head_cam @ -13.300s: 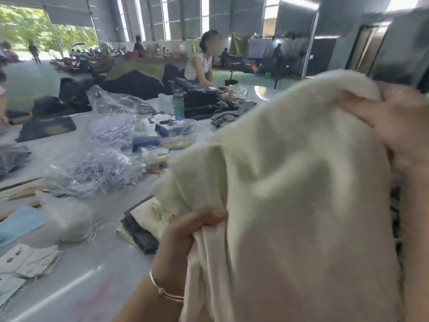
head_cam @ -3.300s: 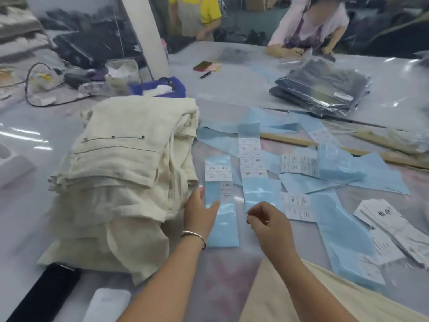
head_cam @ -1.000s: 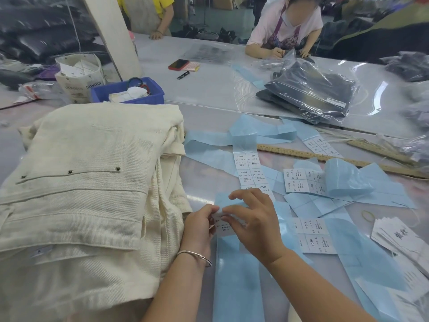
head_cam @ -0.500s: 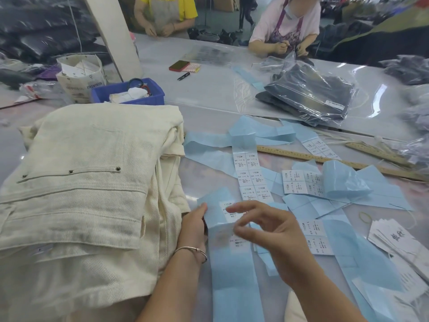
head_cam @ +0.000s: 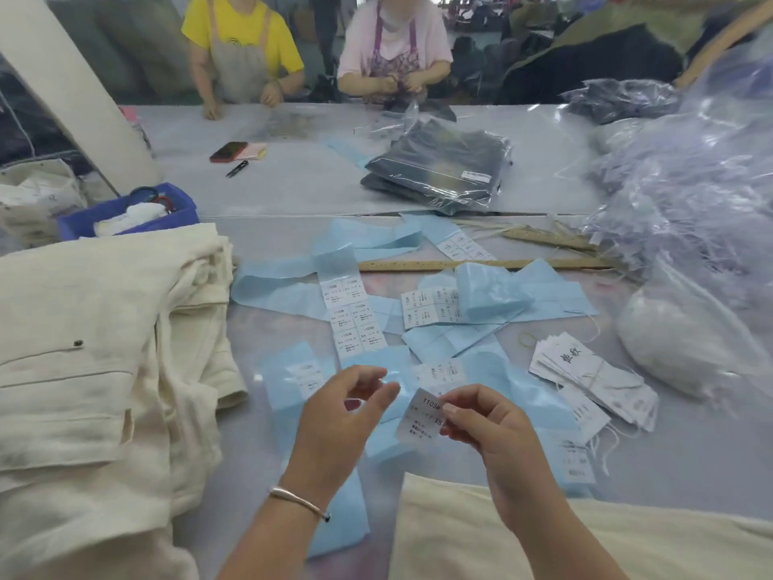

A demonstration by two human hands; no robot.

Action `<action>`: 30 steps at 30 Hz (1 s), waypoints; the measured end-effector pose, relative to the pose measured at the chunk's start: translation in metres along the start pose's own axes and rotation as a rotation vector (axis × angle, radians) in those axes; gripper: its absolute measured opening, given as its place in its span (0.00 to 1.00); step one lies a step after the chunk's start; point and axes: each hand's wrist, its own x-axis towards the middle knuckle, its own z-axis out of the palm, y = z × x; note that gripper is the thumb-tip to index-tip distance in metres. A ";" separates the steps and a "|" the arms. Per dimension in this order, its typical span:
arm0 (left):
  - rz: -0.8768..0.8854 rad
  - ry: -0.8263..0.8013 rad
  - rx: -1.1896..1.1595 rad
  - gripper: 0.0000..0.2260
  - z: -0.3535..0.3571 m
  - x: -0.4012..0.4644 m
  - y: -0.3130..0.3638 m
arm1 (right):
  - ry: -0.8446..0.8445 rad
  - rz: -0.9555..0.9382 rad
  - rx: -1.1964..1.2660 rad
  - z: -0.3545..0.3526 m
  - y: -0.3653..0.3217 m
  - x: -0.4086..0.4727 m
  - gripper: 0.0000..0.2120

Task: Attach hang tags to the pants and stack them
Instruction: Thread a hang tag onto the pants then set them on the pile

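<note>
My right hand (head_cam: pixel 485 420) pinches a small white size sticker (head_cam: pixel 421 417) lifted above the table. My left hand (head_cam: pixel 343 416) hovers just left of it, fingers loosely curled, holding nothing. Blue backing strips with sticker sheets (head_cam: pixel 355 316) lie spread below and beyond my hands. A stack of folded cream pants (head_cam: pixel 96 370) fills the left side. Another cream pair (head_cam: pixel 543 550) lies at the near edge under my right forearm. A bundle of white hang tags (head_cam: pixel 594 378) with strings lies to the right.
A wooden ruler (head_cam: pixel 481 265) lies across the table. A blue bin (head_cam: pixel 125 211) sits behind the stack. Bagged dark garments (head_cam: pixel 443 169), a phone (head_cam: pixel 228 151) and snips (head_cam: pixel 236 168) lie farther back. Clear bags of strings (head_cam: pixel 686 194) pile at right. Two people stand across.
My right hand has peeled one sticker off the blue strip and raised it. My left hand has let go of the strip and lifted beside it.
</note>
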 end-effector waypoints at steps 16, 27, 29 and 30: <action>-0.027 -0.219 -0.069 0.06 0.207 -0.101 0.102 | -0.110 -0.048 -0.012 -0.227 -0.037 -0.060 0.06; -0.235 0.017 -0.102 0.11 0.222 -0.126 0.092 | 0.024 -0.263 -0.717 -0.261 -0.013 -0.001 0.12; -0.279 0.045 -0.196 0.08 0.221 -0.127 0.092 | -0.058 -0.367 -1.022 -0.258 -0.011 0.028 0.16; -0.285 0.059 -0.224 0.06 0.219 -0.127 0.092 | -0.121 -0.416 -1.159 -0.255 -0.010 0.043 0.19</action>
